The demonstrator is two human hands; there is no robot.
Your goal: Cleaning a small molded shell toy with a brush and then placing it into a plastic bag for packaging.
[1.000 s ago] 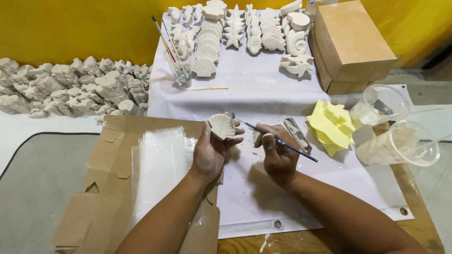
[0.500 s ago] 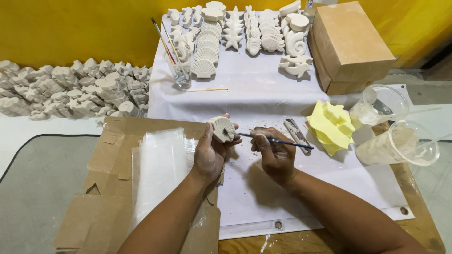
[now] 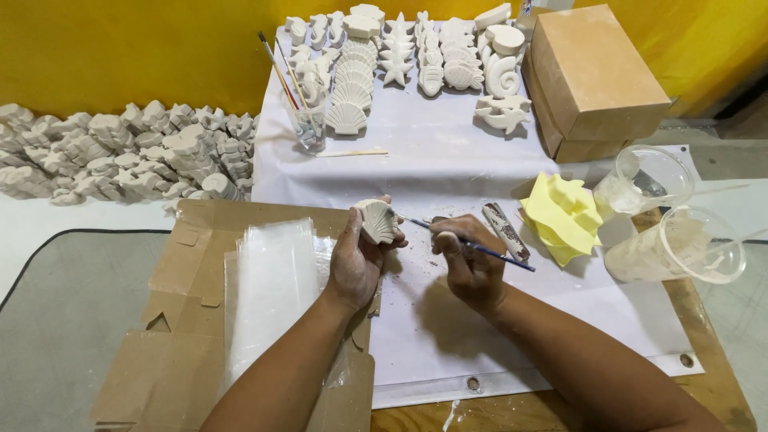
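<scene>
Two hands work above a white sheet (image 3: pixel 448 160) before a yellow wall (image 3: pixel 120 48): left hand (image 3: pixel 356 256) fingers clasp a plaster shell (image 3: pixel 376 220); right hand (image 3: pixel 468 260) fingers pinch a paintbrush (image 3: pixel 472 246), tip at the shell.

Both forearms come in bare from the lower edge of the view, with no sleeve reaching the part that shows. The left hand (image 3: pixel 356 260) and the right hand (image 3: pixel 472 268) are gloveless, and pale, chalky dust smears the fingers and knuckles. No ring, watch or band shows on either wrist.
</scene>
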